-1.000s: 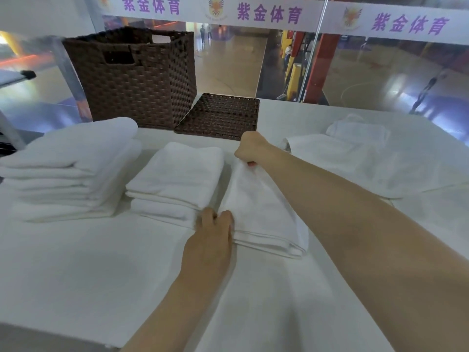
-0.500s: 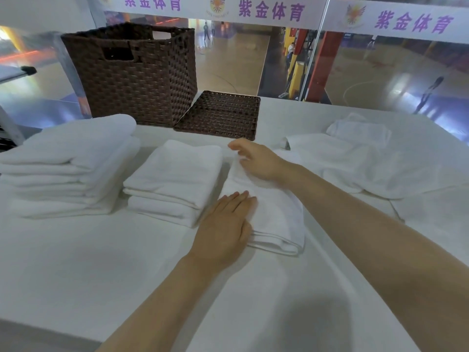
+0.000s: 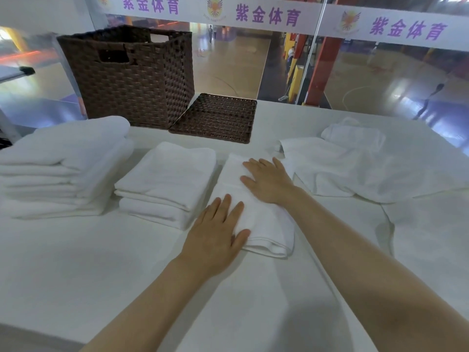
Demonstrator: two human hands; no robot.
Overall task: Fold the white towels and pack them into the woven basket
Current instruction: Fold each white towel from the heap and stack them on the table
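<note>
A white table [image 3: 76, 262] fills the foreground. Beyond its far edge stands a glass partition [image 3: 406, 80], crossed at the top by a white banner [image 3: 266, 15] with purple characters. Behind the glass lies a glossy sports-hall floor [image 3: 228, 69], light reflecting off it, and a red column [image 3: 322, 72].

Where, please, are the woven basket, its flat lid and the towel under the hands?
woven basket [image 3: 132, 82]: head view, front wall.
flat lid [image 3: 215, 118]: head view, middle of its weave.
towel [image 3: 266, 224]: head view, near end, between the wrists.
</note>
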